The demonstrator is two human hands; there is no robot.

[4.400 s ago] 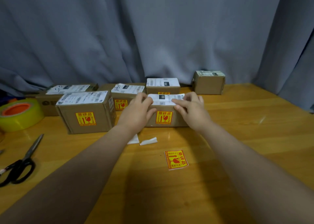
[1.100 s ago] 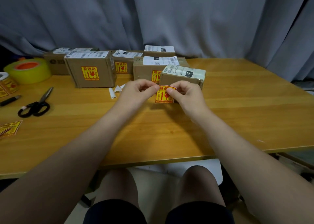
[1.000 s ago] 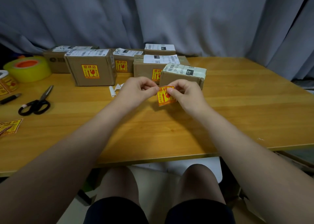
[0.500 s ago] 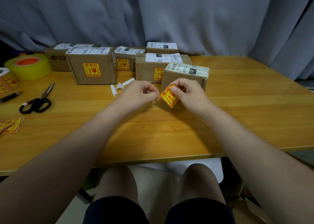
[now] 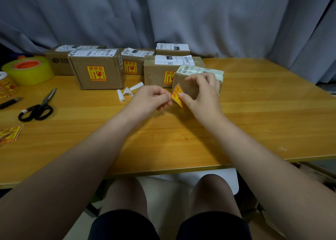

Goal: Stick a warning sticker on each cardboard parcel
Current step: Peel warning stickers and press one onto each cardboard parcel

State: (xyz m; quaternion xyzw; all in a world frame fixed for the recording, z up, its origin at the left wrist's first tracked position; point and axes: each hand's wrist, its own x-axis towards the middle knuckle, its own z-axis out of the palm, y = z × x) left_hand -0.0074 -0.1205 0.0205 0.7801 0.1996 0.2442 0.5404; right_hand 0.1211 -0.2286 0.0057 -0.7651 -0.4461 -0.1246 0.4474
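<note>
Two hands at one warning sticker (image 5: pixel 176 94), held tilted right in front of nearest parcel (image 5: pixel 179 78). Right hand (image 5: pixel 201 96) pinches sticker's lower corner, thumb plus forefinger, other fingers spread. Left hand (image 5: pixel 151 99) curled, tips at sticker's left edge, actual grip? can't tell. Sticker reads 易碎品, same print on big parcel (image 5: pixel 96 79). Barcode label tops nearest parcel.
</note>
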